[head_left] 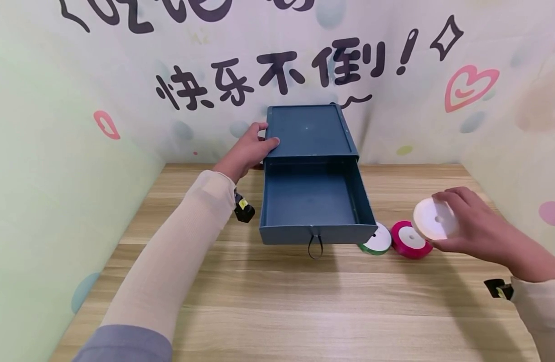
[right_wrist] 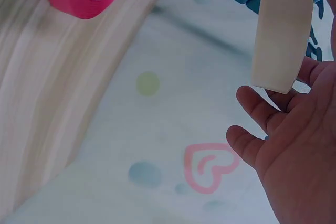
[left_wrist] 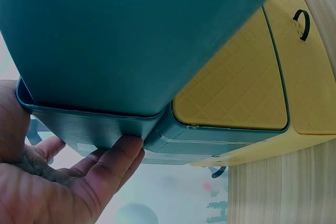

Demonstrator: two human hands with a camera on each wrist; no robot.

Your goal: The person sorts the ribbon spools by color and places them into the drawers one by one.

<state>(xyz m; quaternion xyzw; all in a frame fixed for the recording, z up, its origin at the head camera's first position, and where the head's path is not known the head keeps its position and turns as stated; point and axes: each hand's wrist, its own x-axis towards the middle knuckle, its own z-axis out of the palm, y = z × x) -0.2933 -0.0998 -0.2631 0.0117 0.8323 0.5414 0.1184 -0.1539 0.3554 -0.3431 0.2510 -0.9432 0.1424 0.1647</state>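
The blue drawer [head_left: 311, 198] of a small cabinet is pulled out, and its inside is bare. My left hand [head_left: 252, 148] rests on the left edge of the blue casing [head_left: 309, 130]. Its thumb lies on the top, while in the left wrist view fairly straight fingers [left_wrist: 118, 156] touch the side. My right hand [head_left: 478, 226] grips a cream-white ribbon spool [head_left: 431, 218] above the table, right of the drawer. A magenta ribbon spool [head_left: 410, 240] lies just below it, beside a green-edged ribbon spool [head_left: 378, 240] partly hidden by the drawer front.
Yellow drawers [left_wrist: 236, 77] sit beneath the blue one, seen in the left wrist view. A dark loop handle [head_left: 315, 247] hangs from the blue drawer front. The wooden table [head_left: 282, 311] meets a printed cloth backdrop [head_left: 214, 136] behind and at both sides.
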